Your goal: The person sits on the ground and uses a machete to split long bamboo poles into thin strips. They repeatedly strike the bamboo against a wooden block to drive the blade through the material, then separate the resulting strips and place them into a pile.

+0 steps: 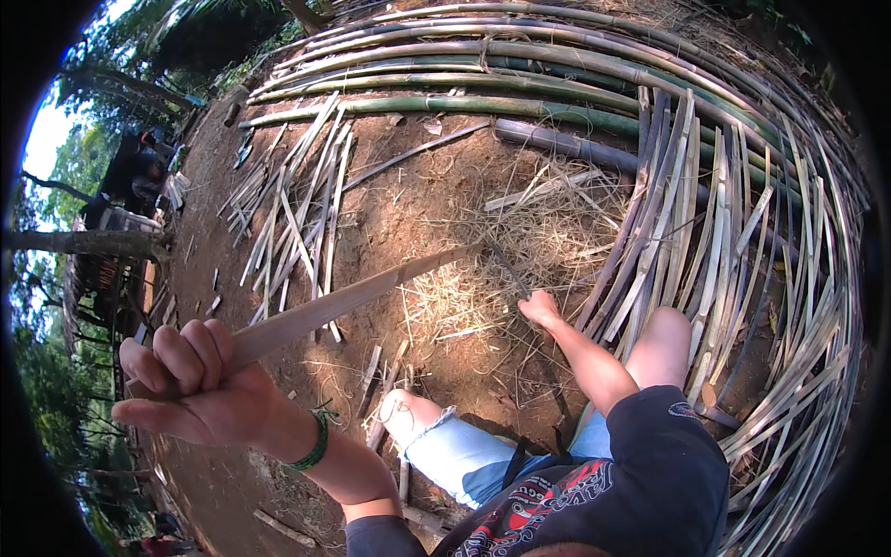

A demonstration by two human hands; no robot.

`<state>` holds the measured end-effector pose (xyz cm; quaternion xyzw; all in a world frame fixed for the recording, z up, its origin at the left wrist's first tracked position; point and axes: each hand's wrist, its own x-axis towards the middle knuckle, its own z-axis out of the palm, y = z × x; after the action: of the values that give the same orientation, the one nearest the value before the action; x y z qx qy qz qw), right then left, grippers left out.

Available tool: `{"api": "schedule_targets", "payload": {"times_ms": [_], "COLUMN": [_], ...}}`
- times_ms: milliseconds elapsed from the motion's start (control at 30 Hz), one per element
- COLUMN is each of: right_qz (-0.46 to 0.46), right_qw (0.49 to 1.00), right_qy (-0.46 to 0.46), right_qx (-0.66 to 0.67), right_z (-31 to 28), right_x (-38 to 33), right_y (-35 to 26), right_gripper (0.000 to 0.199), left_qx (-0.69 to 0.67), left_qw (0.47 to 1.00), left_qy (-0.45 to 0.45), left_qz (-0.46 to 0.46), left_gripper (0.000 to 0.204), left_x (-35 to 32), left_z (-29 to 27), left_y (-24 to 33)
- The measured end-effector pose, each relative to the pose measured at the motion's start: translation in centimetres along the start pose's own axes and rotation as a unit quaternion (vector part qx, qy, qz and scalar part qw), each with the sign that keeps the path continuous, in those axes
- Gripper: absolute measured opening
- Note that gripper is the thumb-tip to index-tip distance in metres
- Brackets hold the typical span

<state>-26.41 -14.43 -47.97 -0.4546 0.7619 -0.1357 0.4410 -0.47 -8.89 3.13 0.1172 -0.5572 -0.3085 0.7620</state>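
Note:
My left hand, raised at the left with a green braided band on its wrist, is closed round one end of a long pale bamboo slat. The slat slants up to the right, and its far tip lies over a heap of shavings. Lower and to the right, my right hand is closed in a fist on a knife; its handle is hidden in the fingers. The thin dark knife blade points up and left, its end close to the slat's tip. Whether the two touch, I cannot tell.
Long bamboo poles lie across the far side. Many split bamboo strips cover the right, and a looser pile of strips lies on the dirt at the left. My bent knees are below the shavings. Trees stand far left.

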Motion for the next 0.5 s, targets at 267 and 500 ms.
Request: {"api": "schedule_targets", "payload": {"times_ms": [267,500], "right_qz": [0.088,0.088], "right_qw": [0.976,0.979], "right_qy": [-0.079,-0.026], "right_qx": [0.184,0.184], "right_z": [3.1,3.4], "right_x": [-7.5,-8.6], "right_y": [1.4,2.1], "right_gripper": [0.034,0.041], "left_qx": [0.073,0.238], "left_qw": [0.984,0.943], "left_qy": [0.16,0.224], "left_qz": [0.02,0.058], "left_gripper": [0.063,0.033], "left_x": [4.1,7.0], "left_z": [0.3,-0.2], "left_y": [-2.4,-2.3]}}
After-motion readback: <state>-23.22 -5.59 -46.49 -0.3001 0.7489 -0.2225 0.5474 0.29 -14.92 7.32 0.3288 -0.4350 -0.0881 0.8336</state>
